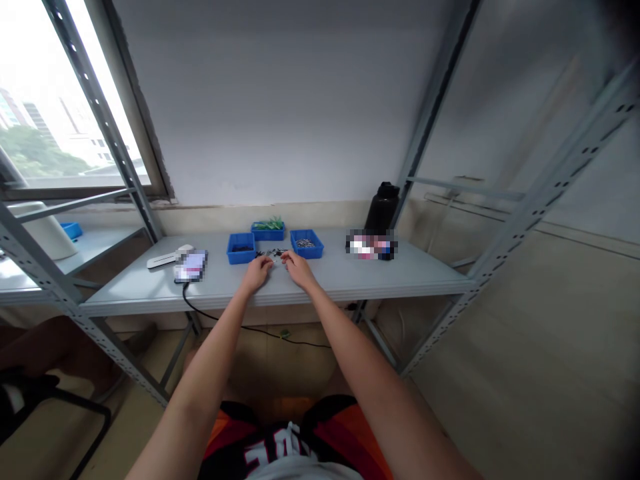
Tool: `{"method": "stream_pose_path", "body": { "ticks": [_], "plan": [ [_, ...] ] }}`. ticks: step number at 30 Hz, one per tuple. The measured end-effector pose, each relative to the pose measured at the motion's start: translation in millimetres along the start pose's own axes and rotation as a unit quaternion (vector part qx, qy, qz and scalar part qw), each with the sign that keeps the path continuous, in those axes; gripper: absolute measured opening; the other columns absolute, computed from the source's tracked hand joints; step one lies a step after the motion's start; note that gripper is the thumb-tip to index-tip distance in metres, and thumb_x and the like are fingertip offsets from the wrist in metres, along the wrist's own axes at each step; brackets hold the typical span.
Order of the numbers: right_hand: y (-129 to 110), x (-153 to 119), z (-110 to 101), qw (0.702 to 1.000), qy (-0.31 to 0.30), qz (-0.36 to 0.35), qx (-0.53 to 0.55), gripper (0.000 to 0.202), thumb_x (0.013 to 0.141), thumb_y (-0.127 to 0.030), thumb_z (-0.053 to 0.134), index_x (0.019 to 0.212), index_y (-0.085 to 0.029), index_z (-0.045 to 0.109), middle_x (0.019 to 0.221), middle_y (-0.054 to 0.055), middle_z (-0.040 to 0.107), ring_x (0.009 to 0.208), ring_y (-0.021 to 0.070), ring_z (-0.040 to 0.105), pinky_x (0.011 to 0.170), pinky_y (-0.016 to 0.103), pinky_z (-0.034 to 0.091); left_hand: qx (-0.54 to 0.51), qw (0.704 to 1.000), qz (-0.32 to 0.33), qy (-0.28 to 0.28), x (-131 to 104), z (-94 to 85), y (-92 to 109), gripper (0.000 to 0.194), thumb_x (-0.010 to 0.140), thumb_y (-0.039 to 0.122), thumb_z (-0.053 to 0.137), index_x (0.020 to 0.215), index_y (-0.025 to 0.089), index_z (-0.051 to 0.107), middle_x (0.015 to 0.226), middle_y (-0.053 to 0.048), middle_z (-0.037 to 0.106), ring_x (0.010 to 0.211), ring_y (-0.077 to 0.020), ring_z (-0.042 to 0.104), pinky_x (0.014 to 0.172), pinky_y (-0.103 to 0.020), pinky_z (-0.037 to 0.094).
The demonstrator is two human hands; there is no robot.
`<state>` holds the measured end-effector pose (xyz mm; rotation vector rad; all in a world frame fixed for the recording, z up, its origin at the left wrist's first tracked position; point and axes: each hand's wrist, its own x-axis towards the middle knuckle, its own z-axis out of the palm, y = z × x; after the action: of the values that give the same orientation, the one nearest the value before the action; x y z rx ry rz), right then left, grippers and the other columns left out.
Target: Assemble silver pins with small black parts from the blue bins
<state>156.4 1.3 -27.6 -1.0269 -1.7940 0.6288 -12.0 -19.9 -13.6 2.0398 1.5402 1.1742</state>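
My left hand (259, 274) rests at the front part of the grey shelf table, its fingers curled together; what they hold, if anything, is too small to make out. Close by on the right, my right hand (298, 268) has thumb and fingers pinched over a few small dark pieces (277, 253) lying on the tabletop. Behind my left hand stands a blue bin (241, 259) with dark small parts inside. Another blue bin (309, 253), holding small silvery parts, is just behind my right hand. Farther back, a third blue bin (269, 235) contains green pieces.
A phone (191, 265) with a black cable (220, 319) lies on the left beside a white flat object (163, 261). At the right stands a dark bottle (383, 208) behind a blurred item (371, 245). Metal uprights (440, 327) frame the table (410, 273). Another person's leg (60, 347) shows at lower left.
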Motion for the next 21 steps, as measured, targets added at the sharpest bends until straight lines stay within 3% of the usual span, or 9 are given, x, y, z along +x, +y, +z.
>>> {"method": "stream_pose_path", "body": {
  "ticks": [4,9,21],
  "plan": [
    [-2.7,-0.7,-1.2,1.0,-0.019,-0.023,-0.008,0.024,0.08,-0.014,0.039,0.085,-0.02,0.062,0.091,0.004,0.068,0.088,0.0175,0.059,0.087,0.031,0.044,0.008,1.0,0.003,-0.005,-0.4,-1.0,0.7,0.018,0.082,0.024,0.051,0.082,0.014,0.066,0.08,-0.008,0.069,0.077,-0.0203,0.059,0.076,-0.03,0.045],
    [-3.7,-0.3,-1.4,0.999,-0.018,-0.027,-0.014,0.024,0.079,-0.013,0.039,0.084,-0.02,0.062,0.094,0.005,0.067,0.091,0.0178,0.059,0.09,0.031,0.043,0.003,1.0,0.009,-0.012,-0.4,-0.8,0.4,0.017,0.082,0.021,0.052,0.082,0.014,0.067,0.082,-0.009,0.07,0.079,-0.0207,0.061,0.077,-0.03,0.045],
    [-9.7,-4.6,-2.4,0.997,-0.059,-0.03,-0.045,0.029,0.079,-0.008,0.041,0.083,-0.02,0.067,0.092,0.004,0.07,0.09,0.0179,0.062,0.088,0.031,0.044,-0.039,0.997,0.007,0.065,0.6,-1.9,-1.8,0.014,0.083,0.021,0.054,0.082,0.014,0.066,0.082,-0.008,0.07,0.079,-0.0188,0.061,0.078,-0.029,0.045]
  ]
}}
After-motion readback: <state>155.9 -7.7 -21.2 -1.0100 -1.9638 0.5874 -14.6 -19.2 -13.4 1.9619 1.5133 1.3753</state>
